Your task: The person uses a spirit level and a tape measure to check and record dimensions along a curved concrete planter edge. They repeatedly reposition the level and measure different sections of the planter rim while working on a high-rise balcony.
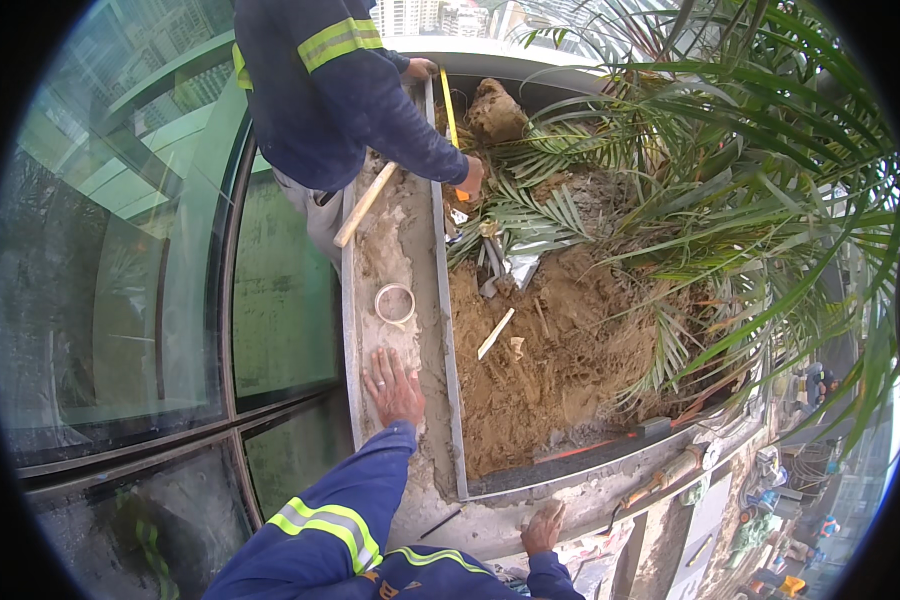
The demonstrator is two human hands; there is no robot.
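Observation:
My left hand (397, 388) lies flat, fingers spread, on the rough cement ledge (378, 258) beside the planter. Just beyond its fingertips is a pale ring (395, 304), like a roll of tape. My right hand (543, 527) rests on the near ledge with its fingers stretched out and nothing visible in it. Between my hands lies a thin dark stick (440, 522). Across the ledge, a co-worker in a navy jacket (370, 105) holds a yellow measuring strip (449, 110) along the planter's inner side, one hand near each end.
A wooden handle (366, 205) lies on the ledge by the co-worker. Soil (560, 360), a pale wood scrap (495, 334) and palm fronds (750, 230) fill the planter. Glass panes (285, 300) stand at left. A long tool (670, 472) lies on the near-right ledge, with more tools beyond.

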